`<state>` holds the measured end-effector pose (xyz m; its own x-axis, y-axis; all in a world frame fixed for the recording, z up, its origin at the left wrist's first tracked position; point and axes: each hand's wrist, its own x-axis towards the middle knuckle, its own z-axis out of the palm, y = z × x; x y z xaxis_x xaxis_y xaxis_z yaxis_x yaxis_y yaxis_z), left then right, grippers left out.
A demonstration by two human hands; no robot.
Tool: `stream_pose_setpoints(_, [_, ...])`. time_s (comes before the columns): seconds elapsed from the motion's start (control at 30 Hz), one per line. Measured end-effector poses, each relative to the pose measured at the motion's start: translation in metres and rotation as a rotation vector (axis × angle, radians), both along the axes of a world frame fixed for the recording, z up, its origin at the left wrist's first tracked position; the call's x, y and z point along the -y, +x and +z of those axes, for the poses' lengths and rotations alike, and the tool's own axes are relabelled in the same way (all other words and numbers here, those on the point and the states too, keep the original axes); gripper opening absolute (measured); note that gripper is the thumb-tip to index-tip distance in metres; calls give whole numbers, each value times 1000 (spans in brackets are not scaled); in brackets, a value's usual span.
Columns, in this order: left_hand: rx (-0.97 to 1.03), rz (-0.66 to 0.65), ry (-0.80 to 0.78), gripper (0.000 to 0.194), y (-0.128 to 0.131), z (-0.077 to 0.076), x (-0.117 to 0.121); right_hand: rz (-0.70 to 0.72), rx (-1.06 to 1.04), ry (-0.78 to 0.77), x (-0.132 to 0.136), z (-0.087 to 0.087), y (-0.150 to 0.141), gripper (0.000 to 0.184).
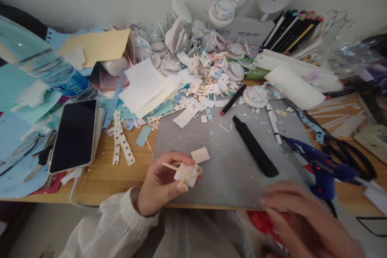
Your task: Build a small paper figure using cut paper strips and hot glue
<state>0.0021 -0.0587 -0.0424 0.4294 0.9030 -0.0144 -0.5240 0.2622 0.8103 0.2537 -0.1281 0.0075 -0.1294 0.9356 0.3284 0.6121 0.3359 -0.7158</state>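
Note:
My left hand (159, 183) pinches a small white paper piece with thin wooden sticks (186, 175) above the near edge of the grey cutting mat (217, 191). One stick pokes out to the left; others cross its front and right side. Just behind it, a small cream paper rectangle (200, 155) lies on the mat. My right hand (308, 213) is smeared by motion at the lower right, past the mat's near edge, and its grip cannot be made out. A blue glue gun (323, 169) with a red light lies beyond that hand.
A thick black marker (255, 147), a white pen (273, 124) and black-handled scissors (347, 153) lie to the right. Paper scraps (211, 76) and white tiered ornaments (223, 8) crowd the back. At left are a phone (74, 135) and a water bottle (51, 68).

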Motion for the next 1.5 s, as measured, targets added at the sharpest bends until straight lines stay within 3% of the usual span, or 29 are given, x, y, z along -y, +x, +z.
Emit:
stream_pose_setpoints(0.17, [9, 15, 11, 30, 1, -2, 0, 345, -189, 2, -67, -7, -51, 26])
stream_pose_setpoints(0.33, [38, 21, 1, 29, 0, -3, 0, 509, -285, -48, -87, -21, -62, 23])
stream_pose_setpoints(0.53, [2, -22, -33, 29, 1, 3, -3, 463, -370, -59, -83, -22, -66, 21])
stream_pose_setpoints(1.23, [-183, 38, -18, 31, -1, 9, -3, 554, -74, 32, -87, -11, -54, 13])
stream_pose_setpoints(1.5, [-192, 52, -7, 32, -4, 3, -1, 589, -39, 39, -90, -12, -55, 16])
